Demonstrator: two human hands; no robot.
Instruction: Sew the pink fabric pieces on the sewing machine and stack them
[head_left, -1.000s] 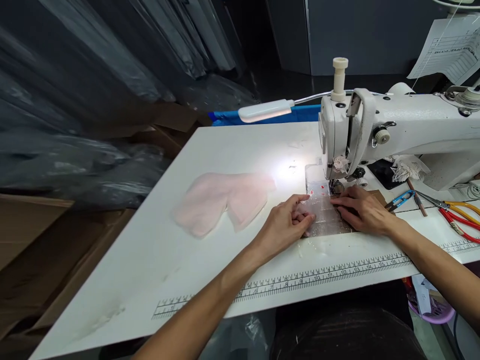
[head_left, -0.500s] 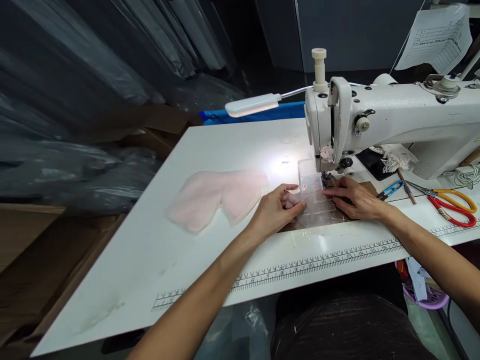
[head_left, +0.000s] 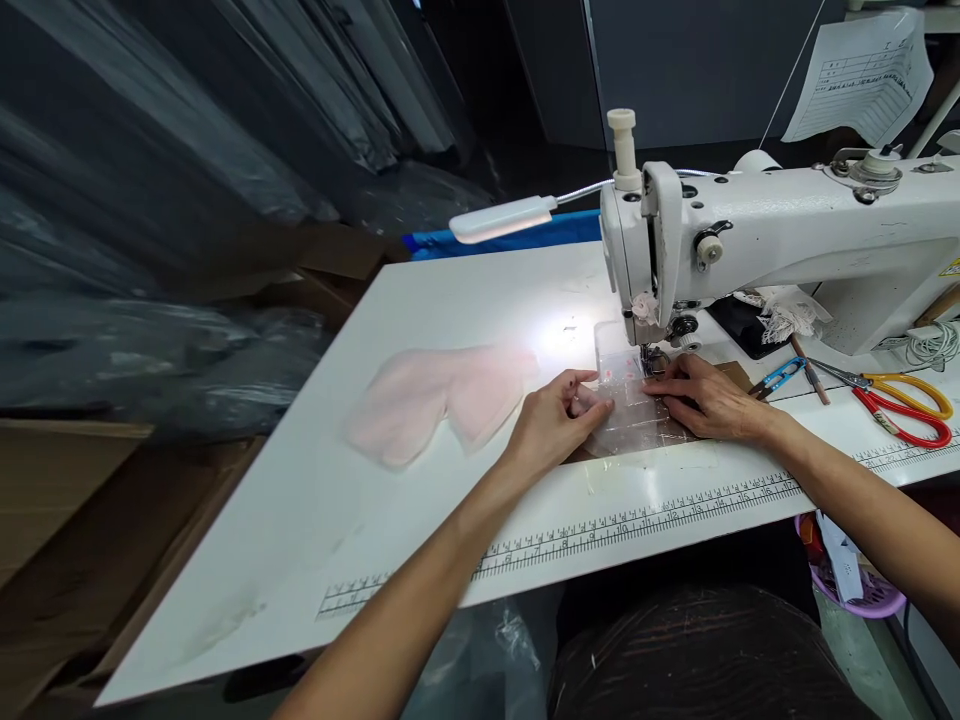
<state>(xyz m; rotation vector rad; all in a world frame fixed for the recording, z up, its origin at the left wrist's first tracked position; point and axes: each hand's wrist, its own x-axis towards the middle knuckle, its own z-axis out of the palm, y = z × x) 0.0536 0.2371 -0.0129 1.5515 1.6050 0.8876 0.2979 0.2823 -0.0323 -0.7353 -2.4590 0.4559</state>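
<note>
A white sewing machine [head_left: 750, 225] stands at the right of the table, its needle and presser foot [head_left: 649, 360] low over a clear, scratched plastic plate [head_left: 626, 410] with small red marks. Just left of the foot, my left hand [head_left: 556, 422] is closed, thumb and forefinger round a small piece of thin pale pink fabric [head_left: 582, 402]. My right hand [head_left: 705, 398] lies beside the foot on the other side; its fingertips touch the plate and the thumb is apart from them. Any cloth under those fingertips is too hidden to make out. Pink fabric pieces [head_left: 435, 400] lie flat at left.
Blue thread snips [head_left: 778, 379] and red and yellow-handled scissors [head_left: 900, 405] lie right of my right hand. A lit lamp [head_left: 502, 218] hangs over the table [head_left: 300, 500]. A printed ruler [head_left: 600, 535] follows the front edge. Cardboard boxes [head_left: 67, 530] stand at left.
The view has shifted slightly, so the machine sits a little further left in the picture. Both hands keep almost the same places by the presser foot.
</note>
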